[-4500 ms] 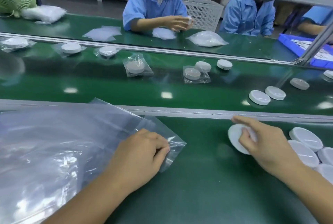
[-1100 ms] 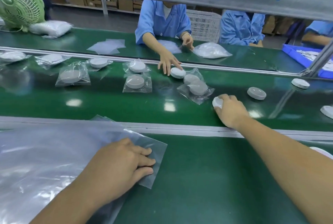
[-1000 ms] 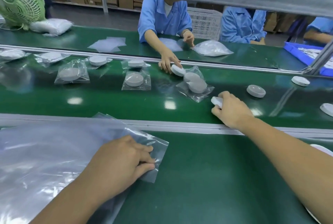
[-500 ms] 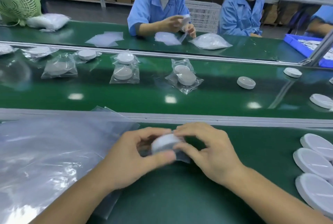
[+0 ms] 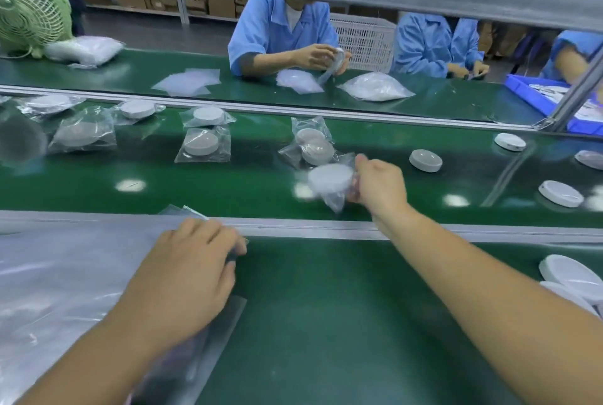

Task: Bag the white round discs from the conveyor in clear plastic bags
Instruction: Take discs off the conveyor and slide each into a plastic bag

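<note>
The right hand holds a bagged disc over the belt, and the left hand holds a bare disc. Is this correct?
No. The right hand does hold a bagged disc over the belt, but the left hand rests on the clear bags, not a disc; the head view shows it.

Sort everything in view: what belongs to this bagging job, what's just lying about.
Job: bagged disc in right hand; clear bag stack under left hand; loose disc on conveyor; disc pile.
Lying about: green fan; white basket; blue tray.
</note>
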Tool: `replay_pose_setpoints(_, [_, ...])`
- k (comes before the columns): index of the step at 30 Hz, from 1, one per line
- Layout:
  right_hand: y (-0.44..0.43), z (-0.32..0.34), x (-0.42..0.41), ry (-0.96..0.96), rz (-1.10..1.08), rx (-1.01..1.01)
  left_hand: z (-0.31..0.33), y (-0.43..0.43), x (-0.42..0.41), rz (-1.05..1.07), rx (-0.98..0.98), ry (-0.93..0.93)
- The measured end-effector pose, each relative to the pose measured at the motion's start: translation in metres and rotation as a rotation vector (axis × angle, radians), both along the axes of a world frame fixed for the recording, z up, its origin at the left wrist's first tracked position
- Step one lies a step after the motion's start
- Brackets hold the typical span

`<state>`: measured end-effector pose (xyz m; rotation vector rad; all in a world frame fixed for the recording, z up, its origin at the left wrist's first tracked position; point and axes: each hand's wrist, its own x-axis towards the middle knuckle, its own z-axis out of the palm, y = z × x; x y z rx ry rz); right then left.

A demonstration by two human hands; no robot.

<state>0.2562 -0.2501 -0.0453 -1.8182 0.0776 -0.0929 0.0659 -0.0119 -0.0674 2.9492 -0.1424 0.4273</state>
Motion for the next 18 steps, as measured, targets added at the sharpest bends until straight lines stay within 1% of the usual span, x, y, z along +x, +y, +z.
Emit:
replay_pose_setpoints(1, [-0.006,0.005,0.017,0.083,0.014,-0.002,-0.002,0.005,-0.001,-0.033,0.072,0.073])
replay_pose_setpoints(2, [-0.012,0.011,0.028,0.156,0.061,-0.019,-0.004,0.006,-0.001,-0.071,0.098,0.126])
replay_pose_setpoints(4, [-0.022,0.014,0.033,0.254,0.176,-0.024,-0.005,0.001,-0.002,-0.126,0.072,0.177])
replay_pose_setpoints(6, [-0.031,0.017,0.018,0.243,0.271,-0.143,-0.007,-0.006,-0.001,-0.134,0.02,0.169])
replay_pose_setpoints(8, [-0.047,0.019,-0.009,0.087,0.299,-0.398,-0.01,-0.009,0.001,-0.131,-0.094,0.179])
replay_pose_setpoints(9, [-0.063,0.017,-0.024,-0.006,0.298,-0.587,-0.011,-0.01,0.0,-0.145,-0.156,0.193])
replay_pose_setpoints(11, [-0.113,0.003,-0.059,-0.145,0.214,-1.076,-0.016,-0.011,0.001,-0.203,-0.212,0.219])
replay_pose_setpoints(12, [-0.144,-0.008,-0.077,-0.148,0.126,-1.29,-0.016,-0.012,0.002,-0.241,-0.199,0.218])
replay_pose_setpoints(13, [-0.176,-0.018,-0.094,-0.061,0.027,-1.42,-0.016,-0.014,0.003,-0.274,-0.176,0.216])
replay_pose_setpoints(14, [-0.209,-0.029,-0.107,0.098,-0.062,-1.421,-0.015,-0.016,0.003,-0.292,-0.157,0.222])
replay_pose_setpoints(15, [-0.239,-0.038,-0.117,0.224,-0.139,-1.3,-0.012,-0.019,0.003,-0.299,-0.136,0.227])
replay_pose_setpoints(16, [-0.265,-0.047,-0.126,0.295,-0.21,-1.154,-0.01,-0.021,0.001,-0.304,-0.095,0.175])
replay_pose_setpoints(17, [-0.289,-0.059,-0.132,0.309,-0.245,-1.071,-0.007,-0.024,-0.001,-0.299,-0.039,0.126])
replay_pose_setpoints(18, [-0.303,-0.069,-0.138,0.279,-0.275,-1.057,-0.004,-0.029,-0.003,-0.271,0.023,0.107])
